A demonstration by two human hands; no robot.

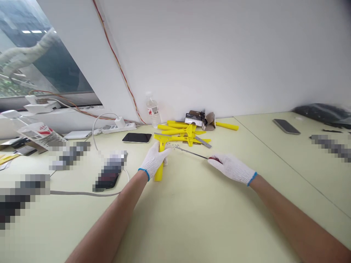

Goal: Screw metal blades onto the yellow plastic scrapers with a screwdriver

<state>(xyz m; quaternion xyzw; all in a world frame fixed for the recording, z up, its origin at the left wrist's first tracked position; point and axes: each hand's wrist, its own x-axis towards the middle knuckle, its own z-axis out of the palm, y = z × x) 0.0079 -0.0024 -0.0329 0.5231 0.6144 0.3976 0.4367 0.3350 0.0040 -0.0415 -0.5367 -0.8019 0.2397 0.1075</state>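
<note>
At the upper left of the frame, a white plastic power strip (119, 127) lay on the pale cream-green worktop (192, 223), near a flat black smartphone (136, 137). Left of centre, the left hand (153, 159), in a white knit glove with a blue cuff, was closed around the handle of a bright yellow plastic scraper (159, 171), whose wide head pointed away from the person. Just right of that head lay a scatter of tiny silver screws (175, 146), and behind them sat a heap of more yellow plastic scrapers (181, 130). Right of centre, the right hand (230, 168), gloved the same way, was closed around a dark-red-handled screwdriver (192, 152), its thin steel shaft reaching left toward the screws and the scraper head. Farther right, a grey smartphone (286, 126) lay on the worktop.
</note>
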